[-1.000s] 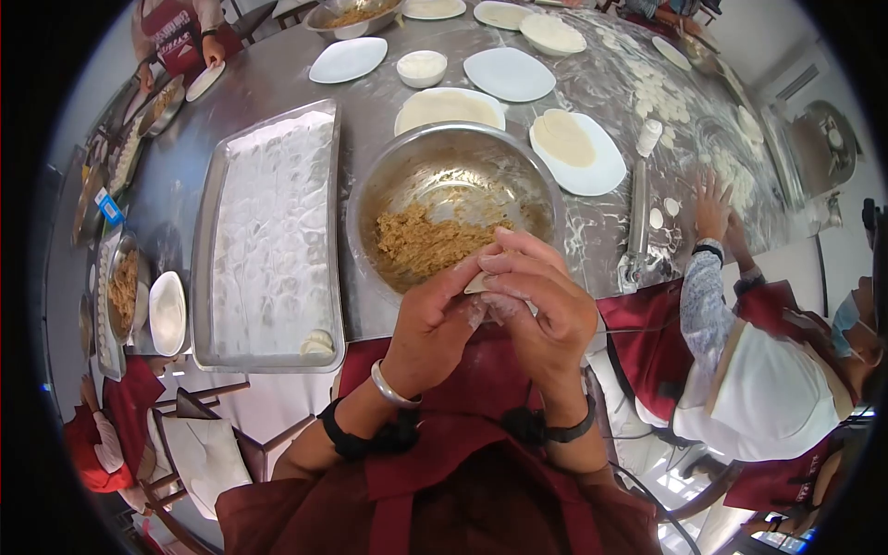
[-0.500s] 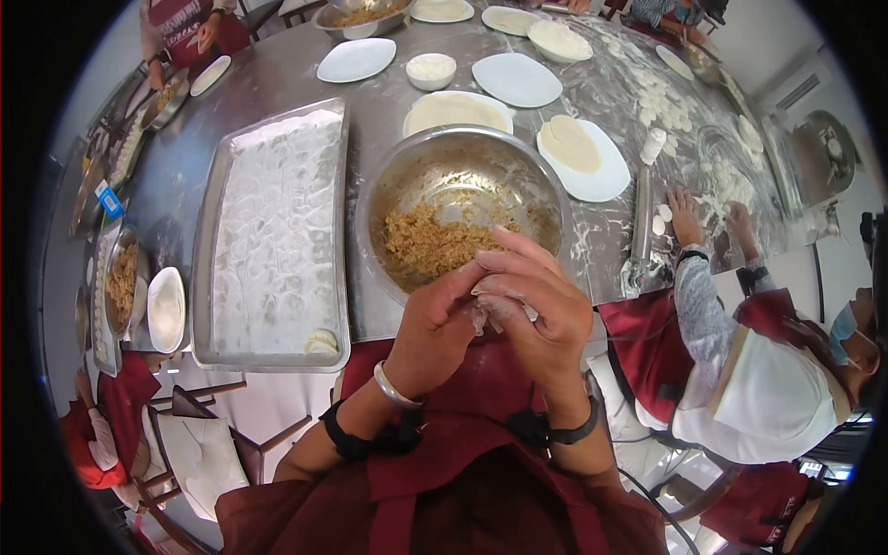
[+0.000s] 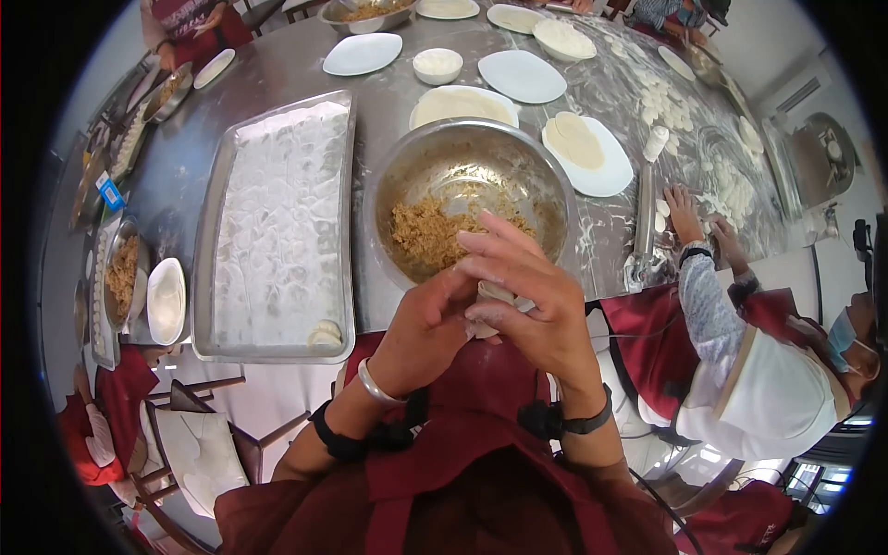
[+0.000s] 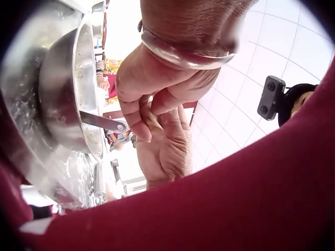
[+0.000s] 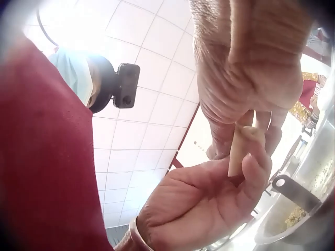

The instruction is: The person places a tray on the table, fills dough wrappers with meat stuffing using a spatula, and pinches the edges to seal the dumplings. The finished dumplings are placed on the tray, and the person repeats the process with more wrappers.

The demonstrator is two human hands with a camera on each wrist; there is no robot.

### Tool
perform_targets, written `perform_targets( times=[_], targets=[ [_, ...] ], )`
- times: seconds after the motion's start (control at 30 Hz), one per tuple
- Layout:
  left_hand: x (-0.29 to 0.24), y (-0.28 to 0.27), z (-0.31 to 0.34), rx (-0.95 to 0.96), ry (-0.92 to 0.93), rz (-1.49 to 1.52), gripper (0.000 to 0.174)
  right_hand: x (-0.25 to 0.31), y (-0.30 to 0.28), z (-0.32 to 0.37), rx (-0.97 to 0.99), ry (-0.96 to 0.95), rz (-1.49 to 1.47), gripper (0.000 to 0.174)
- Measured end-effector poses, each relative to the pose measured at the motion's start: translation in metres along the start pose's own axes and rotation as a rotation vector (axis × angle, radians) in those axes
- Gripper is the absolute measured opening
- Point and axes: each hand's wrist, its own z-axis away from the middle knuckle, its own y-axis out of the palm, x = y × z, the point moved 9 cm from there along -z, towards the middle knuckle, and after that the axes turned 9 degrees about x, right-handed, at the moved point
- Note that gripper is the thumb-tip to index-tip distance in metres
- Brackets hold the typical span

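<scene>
The left hand (image 3: 427, 326) and right hand (image 3: 527, 291) pinch a folded dumpling (image 3: 495, 294) at the near rim of the steel filling bowl (image 3: 372, 199). In the past second the right fingers have crept across its seam, suggesting sealing is nearly done.

No writing can be read for certain. In the head view, at about eleven o'clock, a far red apron (image 3: 180, 17) bears white print, too small and blurred to make out. At about four o'clock a near red apron (image 3: 772, 532) carries faint white characters, likewise illegible. At nine o'clock a blue packet (image 3: 109, 196) shows a pale label, also unreadable.
</scene>
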Motion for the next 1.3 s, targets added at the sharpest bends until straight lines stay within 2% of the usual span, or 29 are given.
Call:
perform_targets(
  times=[0.17,0.3,0.4,0.5,0.6,0.67,0.8,0.9,0.97,1.07,1.13,1.17,1.3],
  targets=[
    [-0.009,-0.005,0.011,-0.082,0.058,-0.044,0.049,-0.007,0.005,0.004,-0.020,-0.061,-0.108,0.023],
    [0.000,-0.008,0.013,-0.047,0.031,0.012,0.044,-0.007,0.008,0.008,-0.038,-0.115,-0.074,0.024],
    [-0.001,-0.008,0.011,-0.095,0.053,0.134,0.037,-0.002,0.010,0.004,-0.065,0.031,-0.119,0.021],
    [-0.005,-0.008,0.012,-0.175,0.111,0.193,0.032,-0.003,0.007,0.011,-0.240,0.025,-0.251,0.024],
    [-0.010,-0.005,0.014,-0.151,0.116,0.091,0.034,-0.004,0.012,0.011,-0.049,-0.135,-0.130,0.033],
    [-0.002,-0.006,0.017,-0.076,0.064,-0.052,0.039,-0.009,0.016,0.014,-0.023,-0.160,-0.041,0.038],
    [0.008,-0.016,0.016,-0.161,0.049,0.078,0.036,-0.007,0.018,0.010,-0.055,-0.031,-0.041,0.039],
    [0.001,-0.013,0.015,-0.211,0.101,0.190,0.039,-0.002,0.012,0.015,-0.284,-0.010,-0.166,0.037],
    [-0.003,-0.008,0.015,-0.191,0.129,0.166,0.042,-0.004,0.015,0.016,-0.195,-0.018,-0.085,0.039],
    [-0.012,0.003,0.016,-0.146,0.220,0.288,0.038,-0.010,0.015,0.017,-0.098,-0.071,0.031,0.041],
    [-0.003,0.003,0.014,-0.095,0.182,0.609,0.039,-0.010,0.016,0.015,-0.072,-0.084,0.064,0.039],
    [0.000,0.003,0.013,-0.070,0.163,0.769,0.040,-0.007,0.016,0.012,-0.073,-0.072,0.061,0.038],
    [0.015,-0.003,0.010,-0.026,0.095,0.863,0.047,0.000,0.014,0.011,-0.211,-0.046,0.025,0.042]
  ],
)
